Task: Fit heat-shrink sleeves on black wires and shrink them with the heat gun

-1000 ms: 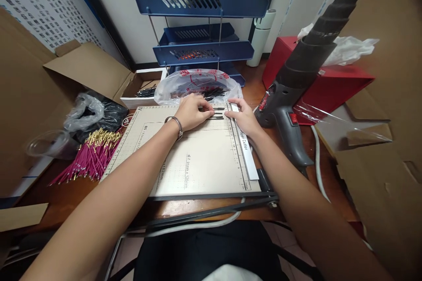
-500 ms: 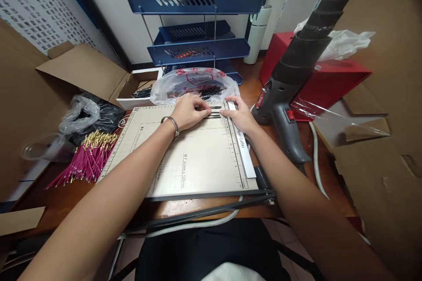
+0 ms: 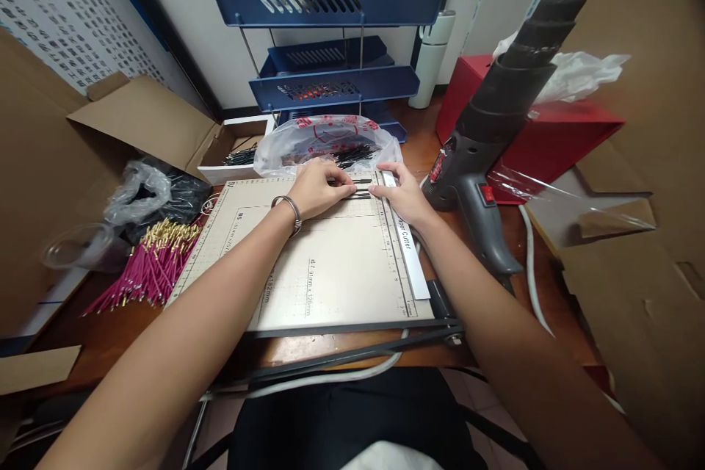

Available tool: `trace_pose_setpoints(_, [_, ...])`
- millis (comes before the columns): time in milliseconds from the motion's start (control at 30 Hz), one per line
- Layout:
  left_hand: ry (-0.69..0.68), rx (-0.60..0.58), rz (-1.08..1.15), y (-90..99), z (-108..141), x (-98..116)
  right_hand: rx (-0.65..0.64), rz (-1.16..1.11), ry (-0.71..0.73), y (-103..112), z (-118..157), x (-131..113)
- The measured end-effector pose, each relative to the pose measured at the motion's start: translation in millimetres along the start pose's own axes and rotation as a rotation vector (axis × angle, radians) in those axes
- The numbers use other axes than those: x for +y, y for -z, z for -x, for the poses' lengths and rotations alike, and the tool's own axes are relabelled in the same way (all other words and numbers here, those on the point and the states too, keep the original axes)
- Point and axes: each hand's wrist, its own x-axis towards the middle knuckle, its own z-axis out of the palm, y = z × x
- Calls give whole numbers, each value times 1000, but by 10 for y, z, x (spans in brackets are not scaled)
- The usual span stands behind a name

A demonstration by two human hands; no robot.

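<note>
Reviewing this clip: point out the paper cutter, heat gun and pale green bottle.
Paper cutter (image 3: 346, 257): head view, bare board.
Heat gun (image 3: 490, 114): head view, base of black nozzle.
Pale green bottle (image 3: 430, 66): head view, middle of body.

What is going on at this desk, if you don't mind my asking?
A person is working with both bare hands at the far end of a paper cutter. The left hand has its fingers at one end of some thin dark pieces; the right hand lies over the white strip, thumb near their other ends. Whether either hand grips them is too small to tell. A clear plastic bag is just beyond.
</note>
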Motion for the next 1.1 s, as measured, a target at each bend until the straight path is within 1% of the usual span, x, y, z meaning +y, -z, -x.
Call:
trace_pose_setpoints(100, [-4,-5,11,-5,1,1,-6,9,-1,-1,17,-16])
trace_pose_setpoints(200, [13,3,28,4,8,16,26,-25,-26,-8,24,-43])
trace_pose_setpoints(300, [29,47,10,28,-8,30,60,-40,-61,-19,-35,-63])
trace_pose_setpoints(400, [48,110,-25,44,-69,22,77,-43,-85,-35,-153,-74])
trace_pose_setpoints(533, [17,135,-36,24,-189,-14,32,-136,-61,-49,-243,-63])
trace_pose_setpoints(667, [-28,141,-20,-6,-263,-51,-12,-209,-12,-40,-216,-21])
trace_pose_setpoints(833, [-86,92,47,23,-213,-82,-23,-247,-18,-39,-212,8])
trace_pose_setpoints(967, [-92,56,44,57,-143,-94,-28,-224,3,-41,-232,26])
trace_pose_setpoints(1100, [-84,19,5,60,-124,-78,-34,-212,7,-34,-227,42])
